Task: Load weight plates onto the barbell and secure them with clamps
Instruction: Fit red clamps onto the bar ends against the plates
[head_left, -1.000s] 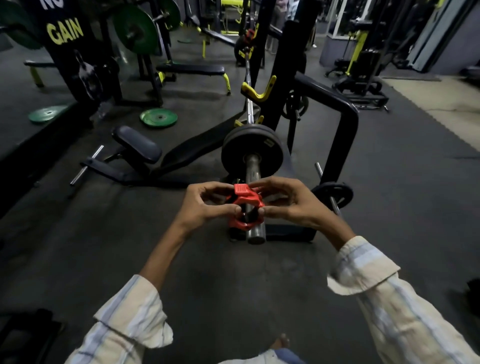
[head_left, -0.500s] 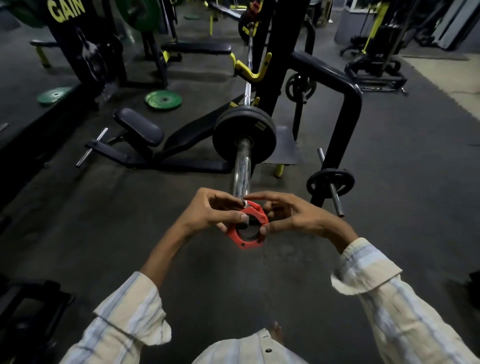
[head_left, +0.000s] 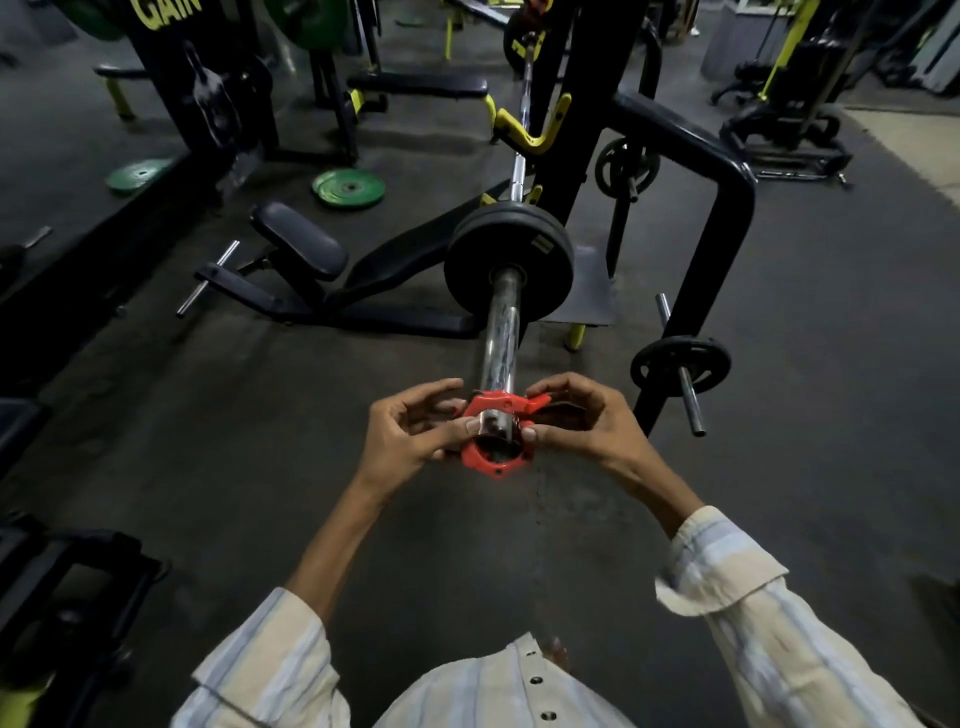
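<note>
Red clamp (head_left: 497, 439) now sits around the very tip of the barbell sleeve (head_left: 500, 338); half a second ago it was held just off the end with the ring empty, and a second ago it was on the sleeve with the lever up. Lever now sticks out to the right, looks unlatched. Left hand (head_left: 410, 434) pinches the clamp's left side, thumb on the front rim, fingers curled behind. Right hand (head_left: 587, 421) pinches the right side by the lever, fingers curled over the top. Counts: one clamp, one black plate stack (head_left: 511, 260) on the sleeve, well apart from the clamp; plate count within it unclear. Two small black plates on rack pegs (head_left: 680, 364), (head_left: 626, 166). Green plates on the floor (head_left: 349, 188), (head_left: 136, 175).
</note>
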